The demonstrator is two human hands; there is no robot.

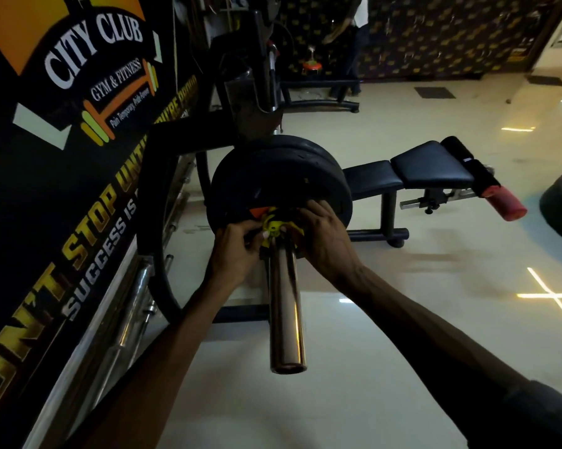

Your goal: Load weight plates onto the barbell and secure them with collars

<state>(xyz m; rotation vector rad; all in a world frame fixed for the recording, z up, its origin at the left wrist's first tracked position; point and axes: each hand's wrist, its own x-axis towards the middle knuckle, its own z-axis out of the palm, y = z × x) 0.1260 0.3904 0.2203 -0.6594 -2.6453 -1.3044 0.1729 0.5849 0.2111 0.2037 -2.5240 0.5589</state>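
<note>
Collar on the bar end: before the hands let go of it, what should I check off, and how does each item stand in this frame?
1. Plates are on the bar: ok, black plates sit stacked on the sleeve.
2. Collar is on the bar: ok, the yellow collar sits around the sleeve right by the outer plate.
3. Collar flush against the plate: cannot tell, the fingers hide the joint.
4. Collar locked: cannot tell, its lever or clamp is covered.
5. Both hands on the collar: ok, left hand and right hand grip it from either side.
6. Far end of the bar loaded and collared: cannot tell, out of view.
</note>
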